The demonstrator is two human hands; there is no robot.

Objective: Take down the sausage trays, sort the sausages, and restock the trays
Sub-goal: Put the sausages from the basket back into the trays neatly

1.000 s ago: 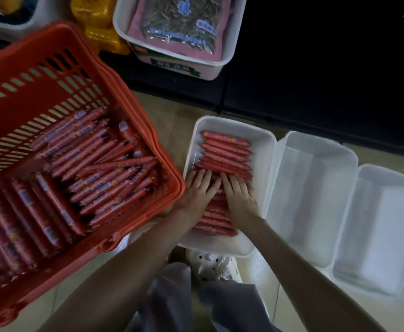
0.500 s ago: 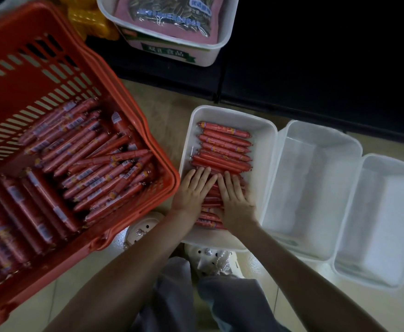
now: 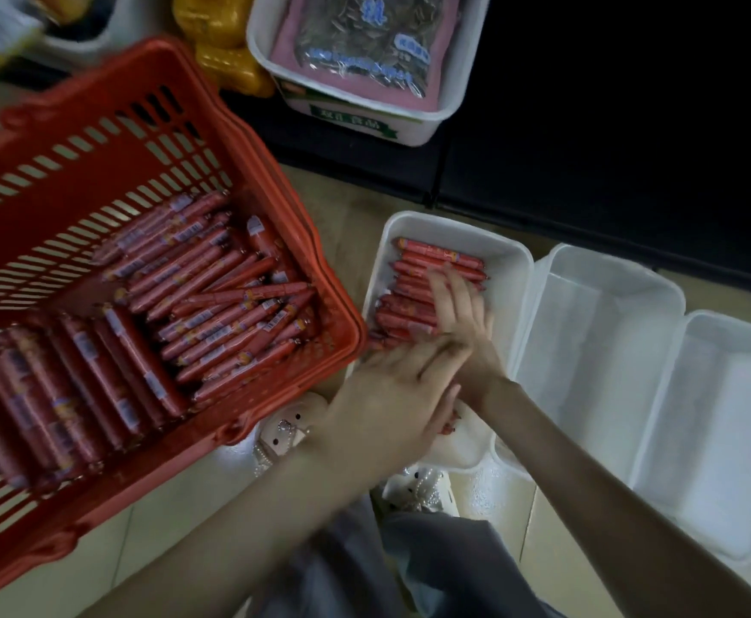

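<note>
So basically the person is crouched on the floor (image 3: 333, 202) with the red basket (image 3: 275, 180) on their left, loaded with loose sausages (image 3: 213, 296), and three white trays in a row on their right. Only the filled tray (image 3: 512, 260), just beside the basket, has anything in it: a stack of sausages (image 3: 436, 257) lined up crosswise. The middle tray (image 3: 600, 341) and the far tray (image 3: 721, 417) have nothing in them.

The right hand (image 3: 462, 321) lies flat on top of that stack, fingers (image 3: 445, 285) straight and a bit spread, gripping nothing. It looks like it's pressing the row down and squaring it up so more can fit.

The left hand (image 3: 391, 390) hangs over the near end of the same tray, crossing above the right wrist. It's motion-blurred, so it's hard to tell if there's a sausage under the palm.

Parking the basket that close makes sense, since it's a short trip for each handful. The restock looks like early days, with one tray partly filled and plenty left in the basket.
</note>
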